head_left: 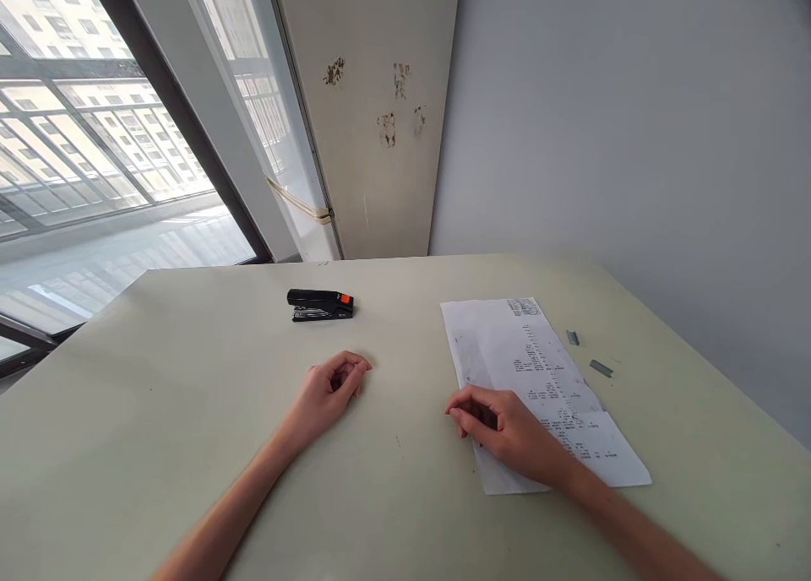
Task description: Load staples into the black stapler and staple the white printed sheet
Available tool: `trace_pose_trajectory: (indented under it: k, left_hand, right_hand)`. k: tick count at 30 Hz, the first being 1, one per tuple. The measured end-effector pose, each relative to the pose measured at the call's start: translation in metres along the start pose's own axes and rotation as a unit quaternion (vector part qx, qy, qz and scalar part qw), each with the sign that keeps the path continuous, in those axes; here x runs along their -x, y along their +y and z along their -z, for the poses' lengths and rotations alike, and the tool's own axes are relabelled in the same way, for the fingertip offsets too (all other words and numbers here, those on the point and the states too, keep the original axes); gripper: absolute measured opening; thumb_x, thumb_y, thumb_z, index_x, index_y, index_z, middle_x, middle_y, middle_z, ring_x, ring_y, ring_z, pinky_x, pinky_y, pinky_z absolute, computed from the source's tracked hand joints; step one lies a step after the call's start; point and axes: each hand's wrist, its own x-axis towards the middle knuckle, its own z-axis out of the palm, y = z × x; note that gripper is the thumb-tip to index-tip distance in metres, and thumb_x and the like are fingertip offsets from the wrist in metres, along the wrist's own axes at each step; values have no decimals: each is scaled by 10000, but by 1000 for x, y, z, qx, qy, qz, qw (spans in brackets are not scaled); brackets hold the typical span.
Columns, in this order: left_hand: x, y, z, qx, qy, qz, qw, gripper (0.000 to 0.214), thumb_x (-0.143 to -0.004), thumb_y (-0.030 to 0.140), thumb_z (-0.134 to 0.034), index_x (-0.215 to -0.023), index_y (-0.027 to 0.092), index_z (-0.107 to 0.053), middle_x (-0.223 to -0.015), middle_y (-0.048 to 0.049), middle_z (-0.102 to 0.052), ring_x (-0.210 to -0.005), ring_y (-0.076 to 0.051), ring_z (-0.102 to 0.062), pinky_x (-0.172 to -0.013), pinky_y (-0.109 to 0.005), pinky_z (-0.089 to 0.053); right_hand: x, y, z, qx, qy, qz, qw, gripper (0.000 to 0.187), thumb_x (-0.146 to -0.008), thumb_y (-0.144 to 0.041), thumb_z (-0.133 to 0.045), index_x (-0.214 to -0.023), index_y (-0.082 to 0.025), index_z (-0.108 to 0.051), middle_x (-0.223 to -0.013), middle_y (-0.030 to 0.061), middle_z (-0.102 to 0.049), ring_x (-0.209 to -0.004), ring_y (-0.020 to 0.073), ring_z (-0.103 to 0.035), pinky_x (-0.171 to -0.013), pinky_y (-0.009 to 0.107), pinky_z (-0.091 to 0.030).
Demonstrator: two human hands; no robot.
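My left hand (pixel 333 387) rests on its side on the table, fingers curled in and thumb against them, with nothing seen in it. Beyond it lies a black stapler (pixel 320 305) with an orange patch at its right end, apart from my fingers. My right hand (pixel 491 419) lies over the left edge of a printed sheet of paper (pixel 551 370), its fingers curled loosely and nothing visible between them. The hand and forearm hide part of the sheet's lower half.
Right of the paper lie two short grey strips of staples (pixel 573 338), one nearer me. The pale table (pixel 190 378) meets a plain wall (pixel 621 125) at the right. A window (pixel 95 125) is at the left, and a scuffed panel (pixel 373 176) stands behind the table.
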Motion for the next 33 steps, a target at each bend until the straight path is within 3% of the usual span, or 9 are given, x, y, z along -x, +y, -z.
trace_pose_trajectory:
  k: [25,28,33]
  left_hand:
    - [-1,3,-1,-2,1,0,1000,400,-1011,576,-513,-918,212,-648,-662,30,-556,-599,-126,-406,-552,-256,-329]
    - [-1,3,-1,-2,1,1,1000,399,-1012,575,-512,-921,212,-650,-662,30,-559,-597,-124,-406,-549,-253,-329]
    - [0,5,-1,0,1,-1,1000,406,-1010,578,-510,-918,210,-655,-658,32,-547,-586,-119,-401,-534,-248,-328]
  right_hand:
    - [1,0,1,-9,10,-4,1000,270,-1030,-467,-564,-980,-238,-700,-767,-4,-668,-684,152,-582,-612,275,-460]
    - [4,1,5,-23,58,9,998,284,-1029,-491,-564,-989,-239,-689,-717,-17,-636,-610,140,-562,-597,280,-473]
    - [4,7,18,35,226,21,973,320,-1016,-534,-561,-1024,-246,-700,-785,27,-673,-702,190,-635,-594,298,-511]
